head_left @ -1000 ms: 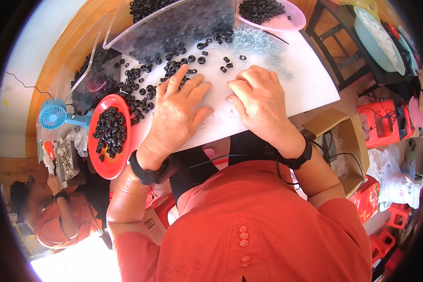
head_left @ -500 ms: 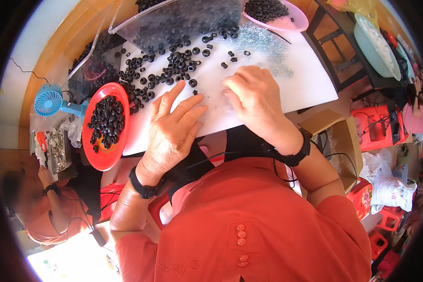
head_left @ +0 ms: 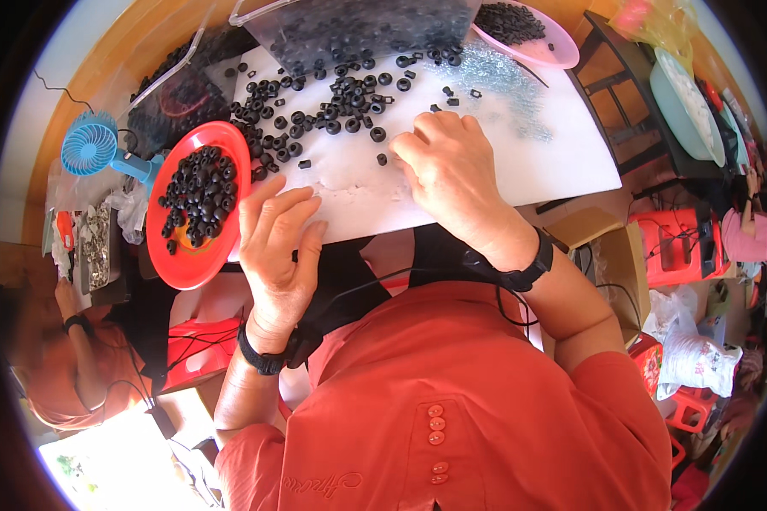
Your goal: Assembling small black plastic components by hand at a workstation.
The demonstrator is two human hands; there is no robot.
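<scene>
Looking down over our orange shirt, we take the white board (head_left: 520, 162) as our landmark. Off its left edge stands a small blue fan (head_left: 89, 146), and between fan and board lies the red dish (head_left: 198, 204), heaped with black rubber rings; it sits lower and nearer to us than half a second ago.

Our left hand (head_left: 274, 247) rests at the board's near left corner, just beside the dish, fingers loosely spread and palm down. It has drawn back toward us: a second ago it lay flat further up the board among the rings. We cannot tell whether anything lies under it.

The loose black rings (head_left: 332, 106) are scattered over the board's far left part, spilling from a clear bag (head_left: 375, 25) at the far edge.

Our right hand (head_left: 452, 166) sits near the board's middle, fingers curled down, tips touching the surface beside two stray rings; whether it pinches one is hidden. It has shifted little.

Beyond the board's far right corner sits a pink dish (head_left: 545, 43) of more rings.
</scene>
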